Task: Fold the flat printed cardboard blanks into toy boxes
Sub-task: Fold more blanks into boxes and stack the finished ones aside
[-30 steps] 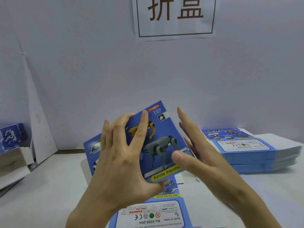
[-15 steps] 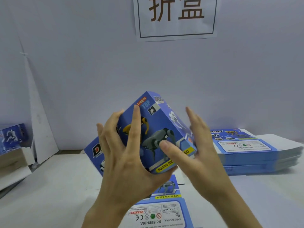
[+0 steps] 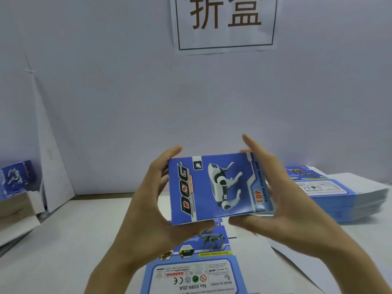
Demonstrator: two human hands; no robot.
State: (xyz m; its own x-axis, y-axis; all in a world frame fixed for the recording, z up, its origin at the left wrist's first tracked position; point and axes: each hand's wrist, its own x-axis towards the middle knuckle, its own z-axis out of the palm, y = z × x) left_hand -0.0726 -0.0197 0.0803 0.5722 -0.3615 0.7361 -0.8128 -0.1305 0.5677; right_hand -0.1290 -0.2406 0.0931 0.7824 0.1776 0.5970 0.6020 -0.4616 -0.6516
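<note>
I hold a blue toy box (image 3: 214, 187) printed with a white robot dog and the word DOG in the air above the table. My left hand (image 3: 152, 209) grips its left end, thumb under the front edge and fingers behind. At the right end, my right hand (image 3: 282, 200) holds the box with its thumb below and fingers raised along the side. A flat blue blank (image 3: 197, 264) lies on the table right beneath the box.
A stack of flat blanks (image 3: 343, 200) sits at the right on the white table (image 3: 63, 240). At the far left a folded blue box (image 3: 16, 177) rests on a cardboard carton (image 3: 14, 206). A white wall with a paper sign (image 3: 224, 22) stands behind.
The box has been turned in my hands from tilted with the grey dog face towards me to level with the white dog face showing. Both hands shifted to its ends.
</note>
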